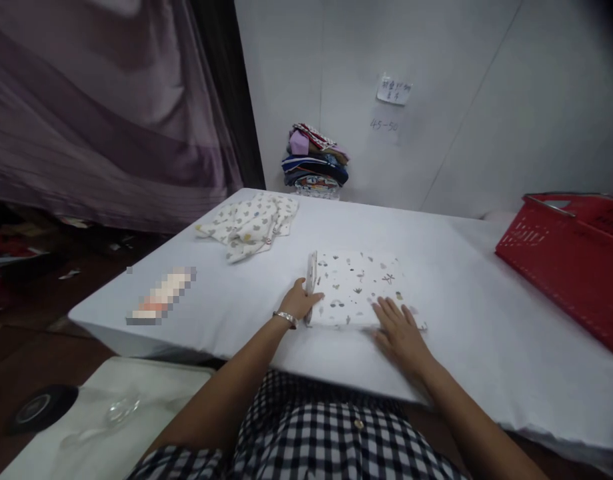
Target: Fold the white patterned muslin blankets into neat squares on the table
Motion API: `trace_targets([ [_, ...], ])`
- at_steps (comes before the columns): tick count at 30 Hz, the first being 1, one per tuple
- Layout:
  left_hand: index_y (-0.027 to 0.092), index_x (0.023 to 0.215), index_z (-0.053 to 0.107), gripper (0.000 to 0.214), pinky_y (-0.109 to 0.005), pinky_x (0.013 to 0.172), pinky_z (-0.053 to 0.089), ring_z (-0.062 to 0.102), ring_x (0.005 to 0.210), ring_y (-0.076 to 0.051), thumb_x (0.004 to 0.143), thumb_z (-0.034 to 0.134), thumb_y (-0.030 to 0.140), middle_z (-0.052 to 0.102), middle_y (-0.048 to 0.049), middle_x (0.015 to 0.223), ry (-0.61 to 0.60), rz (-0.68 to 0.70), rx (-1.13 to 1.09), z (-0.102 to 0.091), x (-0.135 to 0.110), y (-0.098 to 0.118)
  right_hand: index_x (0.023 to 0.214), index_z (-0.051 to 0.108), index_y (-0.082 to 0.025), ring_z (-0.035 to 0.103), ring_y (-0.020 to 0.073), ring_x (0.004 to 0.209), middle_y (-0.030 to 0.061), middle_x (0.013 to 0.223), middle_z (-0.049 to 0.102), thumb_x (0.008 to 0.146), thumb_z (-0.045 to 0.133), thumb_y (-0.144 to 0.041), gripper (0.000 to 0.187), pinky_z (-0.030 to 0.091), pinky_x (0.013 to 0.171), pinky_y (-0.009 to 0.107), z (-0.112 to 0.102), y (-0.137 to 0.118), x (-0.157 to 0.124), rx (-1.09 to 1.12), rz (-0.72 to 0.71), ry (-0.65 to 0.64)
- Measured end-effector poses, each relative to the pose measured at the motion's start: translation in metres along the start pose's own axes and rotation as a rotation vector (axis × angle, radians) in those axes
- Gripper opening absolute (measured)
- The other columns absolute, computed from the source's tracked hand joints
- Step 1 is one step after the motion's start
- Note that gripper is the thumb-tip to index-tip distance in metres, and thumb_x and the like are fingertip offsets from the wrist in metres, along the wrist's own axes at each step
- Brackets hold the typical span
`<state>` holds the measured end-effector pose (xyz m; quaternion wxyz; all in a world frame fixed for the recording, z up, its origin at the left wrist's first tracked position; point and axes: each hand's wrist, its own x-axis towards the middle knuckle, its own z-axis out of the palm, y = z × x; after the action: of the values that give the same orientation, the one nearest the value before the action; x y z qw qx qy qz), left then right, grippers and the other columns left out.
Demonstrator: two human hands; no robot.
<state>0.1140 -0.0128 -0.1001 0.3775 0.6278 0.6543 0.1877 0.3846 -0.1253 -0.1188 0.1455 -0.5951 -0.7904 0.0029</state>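
Folded cloth (357,287) on the tabletop (466,313): left hand (297,301) pinches its nine o'clock edge; right hand (401,337) rests flat at five o'clock.

White folded cloth (351,287) (scattered greyish prints)

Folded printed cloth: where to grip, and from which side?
Folded cloth: probably pinch the left edge, coming from the left. It looks thick and raised there, whereas the rest lies flat on the table. The left hand is at that edge.
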Motion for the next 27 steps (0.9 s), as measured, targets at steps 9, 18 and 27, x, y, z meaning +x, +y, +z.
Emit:
trace_targets([
  [9,0.016,0.132,0.033,0.074,-0.026,0.074,0.042,0.06,0.086,-0.02,0.072,0.059,0.049,0.063,-0.0088,0.102,0.037,-0.027,-0.05,0.006,-0.006,-0.004,0.14,0.027,-0.024,0.016,0.0236,0.135,0.0067,0.145,0.024,0.088,0.035,-0.047,0.058,0.012,0.107,0.05,-0.002,-0.004,-0.001,0.025,0.009,-0.108],
  [18,0.015,0.128,0.036,0.068,-0.027,0.071,0.04,0.06,0.087,-0.021,0.073,0.056,0.049,0.065,-0.0077,0.094,0.116,-0.029,-0.048,0.015,-0.012,-0.003,0.138,0.03,-0.017,0.01,0.02,0.136,0.007,0.147,0.018,0.091,0.027,-0.039,0.052,0.008,0.109,0.043,-0.006,-0.077,0.122,0.171,-0.09,-0.204],
  [27,0.018,0.128,0.035,0.062,-0.024,0.063,0.037,0.06,0.081,-0.018,0.074,0.056,0.04,0.064,-0.0056,0.092,0.112,-0.019,-0.018,0.012,-0.016,-0.004,0.14,0.025,-0.015,0.007,0.0187,0.136,0.0072,0.148,0.014,0.092,0.022,-0.038,0.054,0.006,0.108,0.042,0.047,-0.088,0.176,0.168,-0.092,-0.298],
])
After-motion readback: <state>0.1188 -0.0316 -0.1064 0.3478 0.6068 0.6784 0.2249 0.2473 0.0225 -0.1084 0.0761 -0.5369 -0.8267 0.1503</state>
